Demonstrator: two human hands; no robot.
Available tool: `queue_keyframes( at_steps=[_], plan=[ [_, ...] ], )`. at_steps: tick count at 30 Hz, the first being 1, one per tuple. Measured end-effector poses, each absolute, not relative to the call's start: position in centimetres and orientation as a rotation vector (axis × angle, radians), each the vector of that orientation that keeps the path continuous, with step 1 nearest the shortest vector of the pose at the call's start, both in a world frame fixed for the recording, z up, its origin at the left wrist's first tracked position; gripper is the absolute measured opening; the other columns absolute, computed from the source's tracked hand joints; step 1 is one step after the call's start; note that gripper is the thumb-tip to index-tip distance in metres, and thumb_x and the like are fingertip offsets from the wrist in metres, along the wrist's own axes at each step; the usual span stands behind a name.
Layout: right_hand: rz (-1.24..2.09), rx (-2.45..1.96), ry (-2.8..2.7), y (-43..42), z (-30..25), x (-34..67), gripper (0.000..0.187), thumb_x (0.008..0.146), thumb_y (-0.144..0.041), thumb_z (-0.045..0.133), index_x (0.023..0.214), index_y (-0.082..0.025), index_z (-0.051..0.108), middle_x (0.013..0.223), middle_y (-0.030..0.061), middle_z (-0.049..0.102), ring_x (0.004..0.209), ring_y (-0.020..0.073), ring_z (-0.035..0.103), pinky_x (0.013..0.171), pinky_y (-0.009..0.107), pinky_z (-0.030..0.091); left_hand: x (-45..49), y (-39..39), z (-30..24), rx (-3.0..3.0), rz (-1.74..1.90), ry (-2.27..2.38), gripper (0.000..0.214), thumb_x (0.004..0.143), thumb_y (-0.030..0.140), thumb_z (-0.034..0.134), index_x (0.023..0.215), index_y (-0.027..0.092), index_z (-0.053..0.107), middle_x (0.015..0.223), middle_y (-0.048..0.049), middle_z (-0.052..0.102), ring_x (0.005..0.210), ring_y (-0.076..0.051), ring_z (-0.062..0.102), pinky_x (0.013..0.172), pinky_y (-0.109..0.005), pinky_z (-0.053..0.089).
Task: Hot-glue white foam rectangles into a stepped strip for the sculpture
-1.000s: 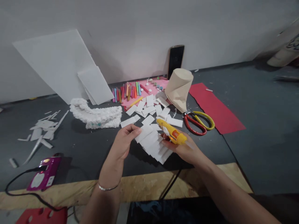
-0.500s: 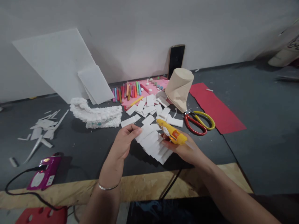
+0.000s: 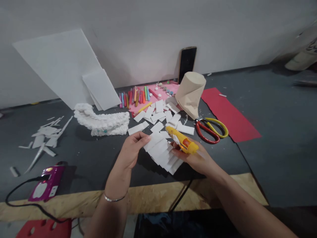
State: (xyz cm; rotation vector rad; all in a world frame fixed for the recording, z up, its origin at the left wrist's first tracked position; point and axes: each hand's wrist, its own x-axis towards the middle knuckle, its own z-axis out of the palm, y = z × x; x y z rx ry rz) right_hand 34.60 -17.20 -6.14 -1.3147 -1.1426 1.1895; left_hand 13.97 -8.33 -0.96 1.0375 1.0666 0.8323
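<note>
My left hand [image 3: 130,150] pinches the upper left end of a fan of overlapping white paper strips [image 3: 162,153], held just above the dark tabletop. My right hand [image 3: 195,160] supports the fan's right side from below and also grips a yellow glue gun [image 3: 182,140], whose nozzle points up and left over the strips. A black cord runs down from the gun past the table's front edge.
Loose white strips [image 3: 160,117] lie behind the fan. Red-and-yellow scissors [image 3: 210,130], a beige paper roll [image 3: 190,92], a red sheet [image 3: 229,114], markers on pink paper [image 3: 136,96], a fluffy white curved shape [image 3: 100,121], white boards [image 3: 64,67], a phone [image 3: 187,62] and a purple device [image 3: 46,186] surround them.
</note>
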Motion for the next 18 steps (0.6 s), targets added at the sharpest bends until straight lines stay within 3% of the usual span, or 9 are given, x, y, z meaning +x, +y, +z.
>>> queue_keyframes(
  at_steps=[18],
  plan=[
    [1.169, -1.34, -1.147, -17.2, -6.53, 34.68, 0.021, 0.08, -0.037, 0.075, 0.093, -0.023, 0.065, 0.094, 0.002, 0.07, 0.082, 0.02, 0.066, 0.074, 0.033, 0.054, 13.88, -8.28, -1.0, 1.041, 0.826, 1.06, 0.03, 0.059, 0.038, 0.086, 0.061, 0.016, 0.065, 0.059, 0.0029, 0.059, 0.06, -0.01, 0.047, 0.061, -0.023, 0.037]
  ],
)
